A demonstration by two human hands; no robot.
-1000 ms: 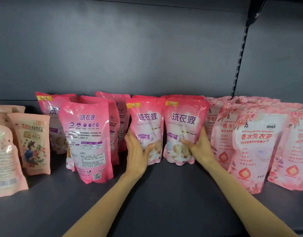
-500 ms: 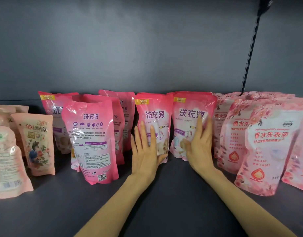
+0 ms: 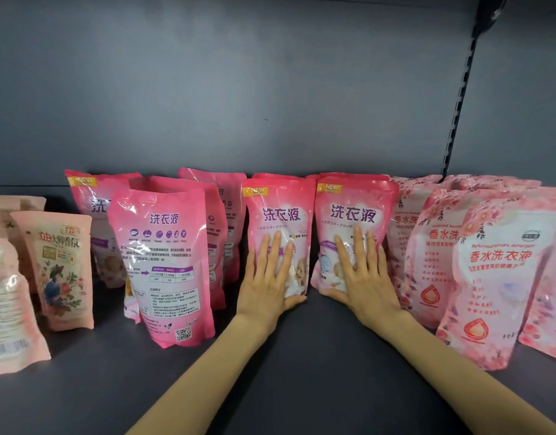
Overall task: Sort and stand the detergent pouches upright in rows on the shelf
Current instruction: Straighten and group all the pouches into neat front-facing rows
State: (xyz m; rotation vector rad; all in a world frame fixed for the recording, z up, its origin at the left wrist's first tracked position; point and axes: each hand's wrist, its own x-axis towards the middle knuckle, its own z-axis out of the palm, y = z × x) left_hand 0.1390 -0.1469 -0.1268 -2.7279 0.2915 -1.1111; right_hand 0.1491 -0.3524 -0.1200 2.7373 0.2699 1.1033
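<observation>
Against two upright pink detergent pouches, both my palms press flat.
My left hand [image 3: 267,287] lies on the left pouch [image 3: 280,211] and my right hand [image 3: 361,284] on the right pouch [image 3: 352,208]. Their long axes are vertical, side by side; my fingers are straight, slightly spread, gripping nothing. Grey shelf [image 3: 302,372] under my wrists; back panel [image 3: 270,105] close beyond the rows.

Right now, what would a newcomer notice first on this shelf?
At the centre, the left hand and the right hand press flat against two bright pink pouches standing side by side. Paler floral pouches crowd the right, and a back-facing pink pouch stands forward on the left.
</observation>
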